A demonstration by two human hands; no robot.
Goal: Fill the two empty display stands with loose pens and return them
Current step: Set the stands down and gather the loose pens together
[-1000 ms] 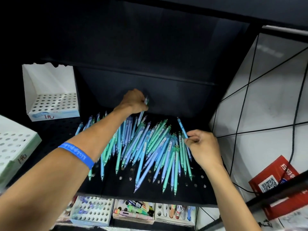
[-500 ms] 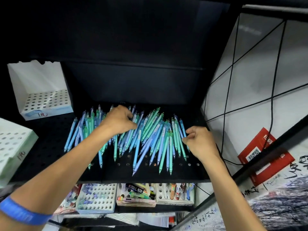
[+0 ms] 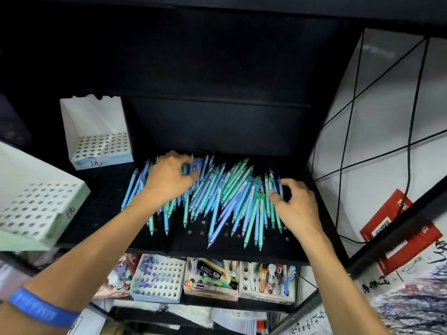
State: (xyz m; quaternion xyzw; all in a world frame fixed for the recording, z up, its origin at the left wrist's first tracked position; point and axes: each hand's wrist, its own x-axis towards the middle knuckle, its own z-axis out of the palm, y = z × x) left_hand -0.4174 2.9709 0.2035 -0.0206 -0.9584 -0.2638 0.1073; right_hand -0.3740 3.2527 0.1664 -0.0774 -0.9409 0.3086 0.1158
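Loose pens (image 3: 217, 197), blue and teal, heaped across a black perforated shelf (image 3: 104, 197), most lying roughly front to back with tips toward the near edge. Left hand (image 3: 169, 177) resting on the left part of the heap, fingers curled down into the pens near the back; grip apparently closed around a few barrels, though the fingertips are blurred and exactly what is held cannot be told. Right hand (image 3: 294, 204) at the right end of the heap, fingers loosely curled and spread, tips touching the outermost pens, nothing pinched. Blue wristband (image 3: 41, 308) on the left forearm. White display stand (image 3: 96, 136) upright at the back left of the same shelf, hole grid unfilled, handwritten mark on its front lip. Second display stand (image 3: 36, 201), pale green-white, tilted at the far left edge of view, holes likewise unfilled, well apart from the pens. Below the shelf, a row of small trays (image 3: 210, 279) holding assorted stationery. Red printed packet (image 3: 399, 228) against the white panel at right.
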